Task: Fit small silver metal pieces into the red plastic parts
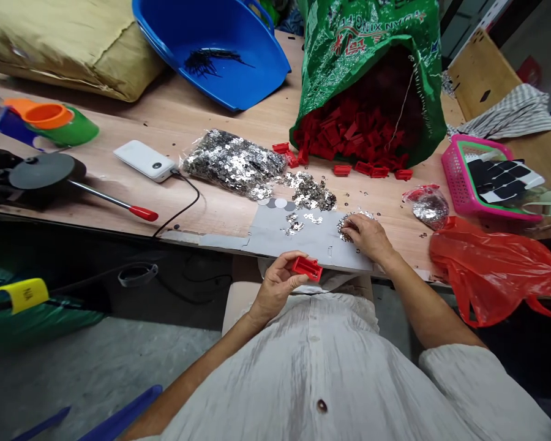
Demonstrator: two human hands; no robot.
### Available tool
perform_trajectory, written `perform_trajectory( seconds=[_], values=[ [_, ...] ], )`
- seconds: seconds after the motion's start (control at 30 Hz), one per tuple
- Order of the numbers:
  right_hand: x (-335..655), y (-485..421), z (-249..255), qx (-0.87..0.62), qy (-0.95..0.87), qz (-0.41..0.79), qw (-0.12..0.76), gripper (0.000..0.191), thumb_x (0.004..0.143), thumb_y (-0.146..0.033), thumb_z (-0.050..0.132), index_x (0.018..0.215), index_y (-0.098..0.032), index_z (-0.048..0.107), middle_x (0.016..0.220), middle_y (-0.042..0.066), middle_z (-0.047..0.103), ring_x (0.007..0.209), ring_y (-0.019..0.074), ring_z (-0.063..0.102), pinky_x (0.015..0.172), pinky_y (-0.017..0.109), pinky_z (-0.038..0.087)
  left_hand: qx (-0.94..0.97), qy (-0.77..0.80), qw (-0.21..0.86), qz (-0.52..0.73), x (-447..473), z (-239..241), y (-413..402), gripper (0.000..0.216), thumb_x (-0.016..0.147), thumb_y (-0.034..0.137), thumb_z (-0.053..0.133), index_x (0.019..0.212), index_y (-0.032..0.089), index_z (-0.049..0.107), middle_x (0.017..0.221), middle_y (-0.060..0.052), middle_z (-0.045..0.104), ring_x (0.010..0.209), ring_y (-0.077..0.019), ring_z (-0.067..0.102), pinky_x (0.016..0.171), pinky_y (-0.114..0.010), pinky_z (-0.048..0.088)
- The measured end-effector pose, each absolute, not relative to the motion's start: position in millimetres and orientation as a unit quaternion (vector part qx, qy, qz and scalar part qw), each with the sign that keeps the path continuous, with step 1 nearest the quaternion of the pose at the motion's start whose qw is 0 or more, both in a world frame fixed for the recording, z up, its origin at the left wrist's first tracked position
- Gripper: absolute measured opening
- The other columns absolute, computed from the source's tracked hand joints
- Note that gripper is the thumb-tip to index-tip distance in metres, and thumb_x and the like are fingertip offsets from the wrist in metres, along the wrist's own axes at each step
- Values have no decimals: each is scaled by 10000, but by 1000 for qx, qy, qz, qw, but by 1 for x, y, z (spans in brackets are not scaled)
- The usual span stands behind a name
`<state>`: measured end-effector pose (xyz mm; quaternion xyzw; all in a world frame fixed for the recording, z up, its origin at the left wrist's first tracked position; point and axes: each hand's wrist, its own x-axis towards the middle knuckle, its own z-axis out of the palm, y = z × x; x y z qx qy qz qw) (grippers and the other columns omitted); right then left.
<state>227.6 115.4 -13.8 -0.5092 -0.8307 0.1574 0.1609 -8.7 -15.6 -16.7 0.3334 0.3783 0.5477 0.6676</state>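
Note:
My left hand (278,282) is closed on a small red plastic housing (307,268), held just off the table's front edge above my lap. My right hand (366,234) rests on the grey mat (275,236), fingertips pinched into a little heap of shiny metal bits (348,224). More loose metal pieces (308,195) lie spread over the mat's far side. Behind them a clear bag of the same metal pieces (233,162) lies open. A green sack (371,73) spills many red housings (349,138) onto the wooden table (188,122).
A blue tub (174,43) with thin dark pins stands at the back. A white power bank (144,160) with a black cable, a black hand press with red-tipped lever (41,174), a pink basket (459,184), a small bag of metal parts (428,205) and a red plastic bag (496,266) surround the work spot.

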Motion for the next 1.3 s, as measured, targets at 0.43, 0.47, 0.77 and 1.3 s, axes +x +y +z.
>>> perform_trajectory(
  seconds=[0.43, 0.47, 0.77, 1.3],
  values=[
    [212, 84, 8, -455, -691, 466, 313, 137, 840, -336, 630, 842, -199, 616, 770, -1, 625, 600, 120, 549, 581, 258, 437, 227, 368, 716, 548, -2, -6, -1, 461, 772, 296, 740, 1205, 224, 600, 1081, -91, 707, 952, -229, 701, 885, -426, 566],
    [206, 78, 11, -439, -688, 483, 316, 141, 843, -338, 638, 827, -199, 617, 770, -2, 615, 593, 115, 540, 577, 258, 434, 226, 370, 717, 546, -1, -5, 0, 469, 777, 307, 735, 1217, 223, 599, 1094, -95, 704, 955, -230, 700, 893, -428, 561],
    [173, 49, 12, -366, -696, 510, 349, 133, 858, -323, 669, 794, -207, 676, 784, 8, 573, 731, 145, 515, 671, 279, 404, 198, 347, 727, 558, 3, -2, 4, 489, 746, 268, 761, 1217, 232, 631, 971, -40, 707, 820, -140, 672, 822, -317, 555],
    [192, 51, -3, -370, -682, 551, 308, 307, 858, -390, 668, 1119, -238, 612, 803, -17, 519, 701, 124, 491, 652, 250, 410, 317, 374, 673, 554, -2, -6, 6, 439, 733, 226, 773, 1160, 238, 673, 1009, -47, 727, 893, -166, 664, 835, -282, 503]
  ],
)
